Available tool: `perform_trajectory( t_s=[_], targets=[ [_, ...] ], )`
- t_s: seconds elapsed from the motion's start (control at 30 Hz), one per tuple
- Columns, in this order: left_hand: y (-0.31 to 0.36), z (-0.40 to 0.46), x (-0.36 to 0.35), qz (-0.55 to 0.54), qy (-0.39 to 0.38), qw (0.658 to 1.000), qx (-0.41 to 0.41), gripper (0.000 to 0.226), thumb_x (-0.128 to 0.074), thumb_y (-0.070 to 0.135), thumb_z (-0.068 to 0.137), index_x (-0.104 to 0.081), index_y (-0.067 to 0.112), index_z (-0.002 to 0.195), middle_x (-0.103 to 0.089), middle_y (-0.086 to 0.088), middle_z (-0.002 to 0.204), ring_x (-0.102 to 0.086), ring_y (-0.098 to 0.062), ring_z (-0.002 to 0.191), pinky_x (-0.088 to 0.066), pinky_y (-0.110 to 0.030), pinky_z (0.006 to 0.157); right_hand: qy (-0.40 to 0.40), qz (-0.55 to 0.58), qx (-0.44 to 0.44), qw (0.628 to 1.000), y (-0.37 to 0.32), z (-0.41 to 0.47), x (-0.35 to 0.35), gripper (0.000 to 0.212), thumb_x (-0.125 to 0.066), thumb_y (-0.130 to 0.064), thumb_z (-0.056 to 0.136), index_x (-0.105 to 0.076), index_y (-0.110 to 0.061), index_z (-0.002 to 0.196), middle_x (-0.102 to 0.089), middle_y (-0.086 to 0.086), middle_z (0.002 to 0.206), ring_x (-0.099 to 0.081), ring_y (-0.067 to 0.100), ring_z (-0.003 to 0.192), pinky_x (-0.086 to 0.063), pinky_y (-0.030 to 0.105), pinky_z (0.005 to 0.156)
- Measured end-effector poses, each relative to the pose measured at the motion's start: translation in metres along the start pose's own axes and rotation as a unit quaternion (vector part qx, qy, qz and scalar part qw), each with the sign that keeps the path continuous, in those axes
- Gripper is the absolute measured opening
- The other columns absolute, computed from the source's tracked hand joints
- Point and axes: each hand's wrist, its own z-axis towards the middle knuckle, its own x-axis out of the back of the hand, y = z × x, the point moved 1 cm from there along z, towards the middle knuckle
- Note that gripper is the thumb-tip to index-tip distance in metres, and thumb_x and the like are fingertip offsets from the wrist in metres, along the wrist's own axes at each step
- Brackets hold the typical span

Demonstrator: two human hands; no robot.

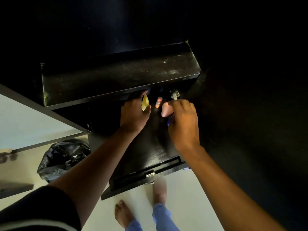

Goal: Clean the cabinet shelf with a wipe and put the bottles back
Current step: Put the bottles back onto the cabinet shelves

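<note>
Hands reached under the black upper shelf (120,75) into the dark cabinet. Below that shelf's front edge, the left hand (134,114) had its grip around a yellow bottle (144,102), its fingertips tucked under the edge. Just right of it an orange bottle (158,102) stood free. Further right, the right hand (182,120) gripped a pale pink bottle (165,110), near a metal hinge (174,95).

black rubbish bag (64,157) on pale floor (188,202)
</note>
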Motion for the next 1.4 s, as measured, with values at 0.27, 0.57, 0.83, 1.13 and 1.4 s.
perform_trajectory(
  t_s=[0.27, 0.57, 0.83, 1.13, 1.4],
  targets=[
    [0.000, 0.005, -0.002, 0.022, -0.013, 1.000, 0.000, 0.063, -0.071, 0.038, 0.096, -0.047, 0.030, 0.154, -0.075, -0.011, 0.117, -0.073, -0.029, 0.108, -0.057, -0.039, 0.090, -0.001, 0.004, 0.017, 1.000, -0.008, 0.014, 0.007, 0.038, -0.074, 0.013, 0.074, -0.072, -0.006, 0.106, -0.069, 0.013, 0.106, -0.064, 0.031, 0.098, -0.047, 0.028, 0.085],
    [0.006, 0.014, -0.005, 0.034, -0.059, 0.998, 0.010, 0.065, -0.075, 0.036, 0.093, -0.049, 0.028, 0.152, -0.069, -0.007, 0.137, -0.062, -0.030, 0.131, -0.050, -0.040, 0.104, -0.277, -0.154, -0.035, 0.948, -0.029, 0.076, -0.004, 0.029, -0.067, -0.004, 0.091, -0.067, -0.006, 0.120, -0.067, 0.019, 0.121, -0.063, 0.040, 0.119, -0.055, 0.045, 0.089],
    [0.002, 0.017, -0.007, 0.035, -0.071, 0.997, 0.014, 0.062, -0.075, 0.026, 0.094, -0.051, 0.027, 0.151, -0.067, -0.007, 0.140, -0.060, -0.028, 0.133, -0.047, -0.039, 0.107, -0.316, -0.203, -0.032, 0.926, -0.025, 0.085, -0.017, 0.029, -0.062, -0.010, 0.097, -0.069, -0.016, 0.125, -0.068, 0.012, 0.128, -0.063, 0.034, 0.124, -0.054, 0.040, 0.090],
    [-0.004, 0.008, 0.002, -0.013, -0.057, 0.998, 0.004, 0.064, -0.082, 0.029, 0.087, -0.057, 0.027, 0.146, -0.076, -0.009, 0.125, -0.074, -0.027, 0.115, -0.059, -0.047, 0.097, -0.285, -0.187, -0.022, 0.940, -0.027, 0.082, -0.013, 0.028, -0.065, -0.007, 0.095, -0.072, -0.017, 0.120, -0.070, 0.011, 0.122, -0.066, 0.035, 0.119, -0.054, 0.040, 0.087],
    [0.018, -0.036, 0.066, -0.043, -0.031, 0.998, -0.019, 0.064, -0.081, 0.040, 0.087, -0.057, 0.027, 0.145, -0.069, 0.001, 0.138, -0.067, -0.019, 0.125, -0.057, -0.046, 0.104, -0.210, -0.081, -0.023, 0.974, -0.051, 0.047, 0.039, 0.027, -0.072, -0.008, 0.088, -0.066, -0.015, 0.113, -0.069, 0.012, 0.113, -0.068, 0.039, 0.105, -0.059, 0.045, 0.081]
  ],
)
